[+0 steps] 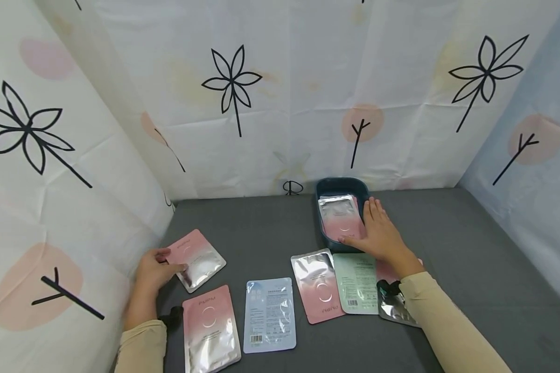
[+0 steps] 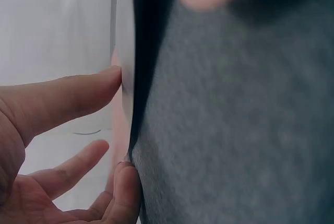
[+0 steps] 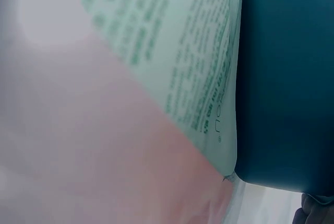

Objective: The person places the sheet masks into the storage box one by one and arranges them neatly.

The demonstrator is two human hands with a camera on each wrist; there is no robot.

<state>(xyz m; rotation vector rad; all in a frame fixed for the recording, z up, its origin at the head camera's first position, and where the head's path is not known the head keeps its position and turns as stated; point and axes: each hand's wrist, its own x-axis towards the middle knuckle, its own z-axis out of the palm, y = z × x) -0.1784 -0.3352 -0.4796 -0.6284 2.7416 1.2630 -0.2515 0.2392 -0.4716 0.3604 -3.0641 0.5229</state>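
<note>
My left hand [image 1: 151,272] pinches the left edge of a pink-and-silver sheet mask packet [image 1: 199,263] at the left of the table. In the left wrist view the thumb [image 2: 99,91] presses on the packet's face and a fingertip is at its edge. My right hand [image 1: 380,230] rests with straight fingers along the right rim of a dark blue plastic bin [image 1: 324,235]. Its thumb reaches over the bin's front, onto a pink-and-silver packet [image 1: 340,215] lying inside. The right wrist view shows the bin's wall [image 3: 287,88] beside a green packet [image 3: 198,93].
Across the grey table [image 1: 266,238] lie another pink-and-silver packet [image 1: 212,326], a light blue packet [image 1: 269,316], a tilted pink one [image 1: 318,287], and a green one [image 1: 357,285]. A silver packet [image 1: 396,308] is partly under the right forearm. Patterned white cloth walls [image 1: 284,103] enclose the table.
</note>
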